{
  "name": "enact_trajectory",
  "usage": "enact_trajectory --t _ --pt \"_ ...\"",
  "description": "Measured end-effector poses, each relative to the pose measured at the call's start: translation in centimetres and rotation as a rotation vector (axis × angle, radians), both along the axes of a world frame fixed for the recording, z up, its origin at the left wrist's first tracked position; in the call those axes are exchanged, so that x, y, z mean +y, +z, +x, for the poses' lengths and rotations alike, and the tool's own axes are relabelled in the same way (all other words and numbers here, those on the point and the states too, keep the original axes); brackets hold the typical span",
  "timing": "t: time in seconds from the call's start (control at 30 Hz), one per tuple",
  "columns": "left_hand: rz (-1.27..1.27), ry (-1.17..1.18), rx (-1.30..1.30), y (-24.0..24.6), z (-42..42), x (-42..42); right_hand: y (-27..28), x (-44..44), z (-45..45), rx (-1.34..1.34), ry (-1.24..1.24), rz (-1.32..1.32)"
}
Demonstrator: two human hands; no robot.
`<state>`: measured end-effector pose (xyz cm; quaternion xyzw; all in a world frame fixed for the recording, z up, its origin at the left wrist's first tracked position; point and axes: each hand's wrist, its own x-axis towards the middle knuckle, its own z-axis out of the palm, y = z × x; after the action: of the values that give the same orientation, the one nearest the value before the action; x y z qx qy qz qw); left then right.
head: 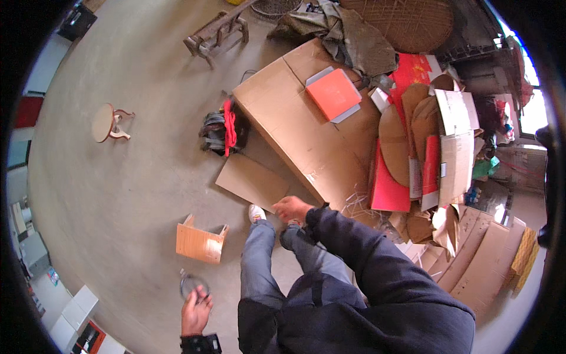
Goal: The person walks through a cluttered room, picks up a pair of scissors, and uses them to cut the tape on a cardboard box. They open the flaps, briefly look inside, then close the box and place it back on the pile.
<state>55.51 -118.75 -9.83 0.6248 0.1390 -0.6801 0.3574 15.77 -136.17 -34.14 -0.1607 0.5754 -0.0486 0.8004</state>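
Observation:
My left hand (197, 311), at the lower left, holds a thin dark loop of what looks like cable (182, 285) with a small pale end. In front of my legs, my right hand (292, 209) is curled at the corner of a flat brown cardboard sheet (252, 180); whether it grips the sheet cannot be made out. A low wooden stool (200, 243) stands left of my feet. Beyond the sheet is a dark bundle (214, 132) with a red strip. A large cardboard box (305, 124) bears an orange-red box (334, 95) with grey flaps.
A small round stool (104, 123) stands on the floor at the left, a wooden bench (221, 33) at the top. Stacked cardboard pieces (455, 163) rise at the right, below a woven tray (407, 22) and a crumpled grey-green cloth (353, 40).

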Motion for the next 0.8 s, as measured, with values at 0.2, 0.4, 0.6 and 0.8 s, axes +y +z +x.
enact_trajectory --t 0.2,0.4,0.6,0.8 --pt "0.322 0.424 -0.142 -3.1 5.6 10.2 -21.7 0.2 -5.6 0.605 0.416 -0.228" --pt "0.432 0.508 -0.141 -7.2 6.0 16.0 -38.8 9.3 -3.4 0.593 0.012 0.156" --pt "0.510 0.555 -0.170 -9.6 6.7 16.1 -50.9 21.6 -0.6 0.478 -0.345 0.028" --pt "0.432 0.454 -0.169 -11.2 7.3 14.5 -46.4 16.5 1.8 0.442 -0.540 0.085"
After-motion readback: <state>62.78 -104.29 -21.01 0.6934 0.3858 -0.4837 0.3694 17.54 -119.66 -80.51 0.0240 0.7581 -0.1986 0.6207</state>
